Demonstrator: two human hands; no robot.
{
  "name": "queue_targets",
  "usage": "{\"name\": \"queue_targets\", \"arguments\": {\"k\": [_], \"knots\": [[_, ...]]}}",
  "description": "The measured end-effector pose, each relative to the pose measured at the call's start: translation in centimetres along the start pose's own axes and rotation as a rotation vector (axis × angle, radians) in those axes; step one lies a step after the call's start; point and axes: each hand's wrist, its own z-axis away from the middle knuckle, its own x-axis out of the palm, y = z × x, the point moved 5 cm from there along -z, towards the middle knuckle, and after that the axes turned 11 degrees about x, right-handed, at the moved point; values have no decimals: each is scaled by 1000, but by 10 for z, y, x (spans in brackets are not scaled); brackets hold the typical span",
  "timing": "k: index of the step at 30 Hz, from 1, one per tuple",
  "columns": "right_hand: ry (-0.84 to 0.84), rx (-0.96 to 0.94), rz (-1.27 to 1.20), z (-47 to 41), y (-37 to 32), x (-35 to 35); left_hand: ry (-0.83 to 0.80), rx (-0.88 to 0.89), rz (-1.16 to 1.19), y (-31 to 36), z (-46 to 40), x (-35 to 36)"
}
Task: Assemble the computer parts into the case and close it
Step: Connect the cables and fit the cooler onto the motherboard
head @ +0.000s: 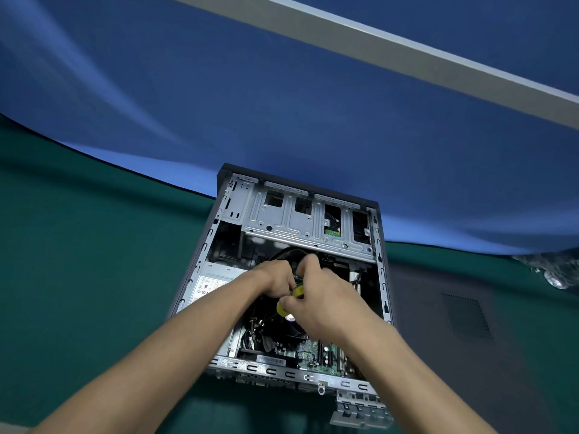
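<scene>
Head view: the open computer case [380, 277] lies on the green bench [94, 277]. Right hand [322, 296] has its grip clamped on a yellow-handled screwdriver [289, 300]; left hand [275, 278] pinches something beside it, unclear what. Best to keep the tool upright and turn gently.

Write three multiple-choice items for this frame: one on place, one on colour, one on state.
1. Where does the side panel lie?
A. on the case
B. right of the case
C. left of the case

2. What colour is the screwdriver handle?
A. red
B. yellow
C. blue

3. What state is the computer case in?
A. open
B. closed
C. upside down

Answers: 1 B, the dark panel lies flat on the table to the right; 2 B, yellow shows between the hands; 3 A, the motherboard is exposed.
</scene>
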Motion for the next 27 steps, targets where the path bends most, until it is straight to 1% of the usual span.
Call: {"name": "queue_targets", "arguments": {"k": [1,5,6,9,10,13,14,17,18,21,22,23,25,27], "knots": [[1,-13,-10,1,-2,1,1,-8,8,0,0,1],[224,-50,110,3,-9,-1,16,-49,37,-4,0,0],[229,-61,114,2,-11,0,31,-62,52,-5,1,-1],[89,-55,50,0,-14,4,54,-89,130,-4,3,-2],[76,-51,52,0,-14,3,43,-82,126,-2,3,-2],[176,-28,131,-2,-7,-5,-3,-42,42,1,2,-1],[175,-21,130,-3,-4,-5,-10,-32,27,1,2,-1],[63,-35,43,-3,-3,-2,9,-24,31,0,1,0],[63,-39,29,-3,-3,-1,16,-23,31,1,2,-1],[206,-20,127,-4,-1,-4,22,-30,17,2,3,-2],[226,-22,146,-4,0,-4,18,-28,16,3,5,-3],[214,-29,135,-5,1,-4,14,-13,17,3,5,-2],[138,-61,80,-3,0,-1,20,18,15,5,3,-3],[128,-66,89,-1,0,0,28,28,4,6,4,-4]]}}
